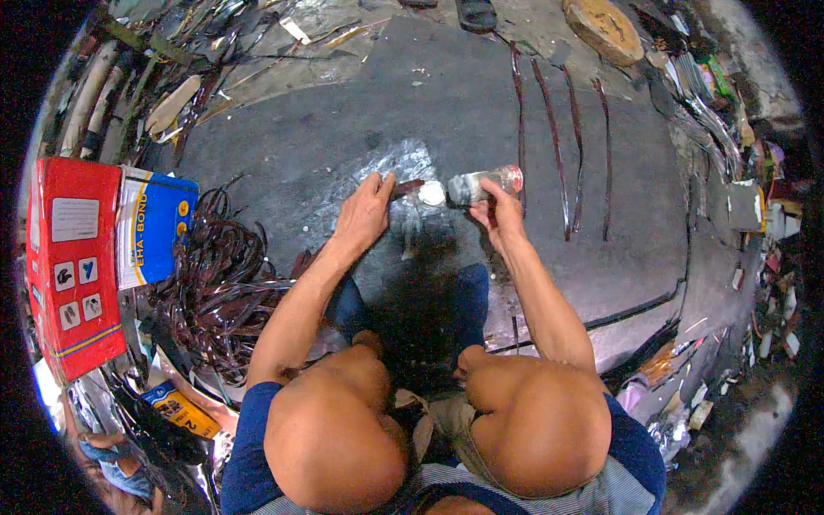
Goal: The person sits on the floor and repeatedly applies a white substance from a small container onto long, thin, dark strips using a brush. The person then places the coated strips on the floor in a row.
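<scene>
My left hand (367,210) has its fingers closed on a short dark brown strip (407,188) over a shiny, pale-smeared patch of the dark floor mat (300,137). Beside the strip's right end is a small round white thing (432,193); whether it is a lid or a blob is unclear. My right hand (502,210) grips a small cylindrical container (485,184), tipped on its side. Its left end is dark grey and smeared, its right end reddish and see-through. The container's left end points toward the white thing, with a small gap between them.
Several long dark brown strips (550,129) lie apart at the far right. A tangled heap of such strips (215,283) lies at left, beside a red box (77,266) and a blue-and-white box (156,227). A wooden block (603,30) sits far right; scraps (772,318) line the right edge.
</scene>
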Tool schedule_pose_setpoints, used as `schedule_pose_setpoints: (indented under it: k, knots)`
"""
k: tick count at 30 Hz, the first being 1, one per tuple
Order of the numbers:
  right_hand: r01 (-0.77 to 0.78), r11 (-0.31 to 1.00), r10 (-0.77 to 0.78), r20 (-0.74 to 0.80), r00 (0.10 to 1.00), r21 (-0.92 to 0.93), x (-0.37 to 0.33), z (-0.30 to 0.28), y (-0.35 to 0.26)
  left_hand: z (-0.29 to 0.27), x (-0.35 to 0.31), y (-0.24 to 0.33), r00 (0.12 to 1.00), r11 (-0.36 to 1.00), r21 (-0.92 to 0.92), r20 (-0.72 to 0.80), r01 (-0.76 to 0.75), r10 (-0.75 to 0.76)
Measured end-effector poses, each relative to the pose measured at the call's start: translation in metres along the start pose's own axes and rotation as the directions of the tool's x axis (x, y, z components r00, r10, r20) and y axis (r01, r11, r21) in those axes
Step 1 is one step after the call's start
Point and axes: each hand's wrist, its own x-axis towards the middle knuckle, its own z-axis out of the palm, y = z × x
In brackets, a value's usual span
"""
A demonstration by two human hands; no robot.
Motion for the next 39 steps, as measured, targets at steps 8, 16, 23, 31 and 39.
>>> schedule_pose_setpoints:
  k: [8, 16, 23, 31, 39]
  knots:
    - [-0.334, 0.830, 0.236, 0.261, 0.936, 0.447, -0.015, -0.013, -0.025, 0.027, -0.027, -0.018, 0.990, 0.978, -0.169, -0.043, 0.122, -0.131]
    - [0.429, 0.900, -0.410, 0.181, 0.894, -0.075, -0.051, 0.022, -0.031, 0.005, 0.005, 0.036, 0.763, -0.090, -0.813, 0.573, 0.575, -0.299]
    - [0.706, 0.497, -0.601, 0.386, 0.700, -0.505, -0.076, 0.049, -0.028, 0.003, -0.006, 0.040, 0.732, -0.446, -0.681, 0.677, 0.581, -0.080]
    - [0.694, 0.567, -0.611, 0.337, 0.716, -0.444, -0.057, 0.024, 0.000, 0.025, -0.040, 0.016, 0.694, -0.551, -0.507, 0.692, 0.663, 0.199]
    - [0.624, 0.674, -0.628, 0.137, 0.766, -0.396, -0.038, -0.017, -0.024, 0.018, 0.006, 0.008, 0.656, -0.007, -0.680, 0.709, 0.733, -0.260]
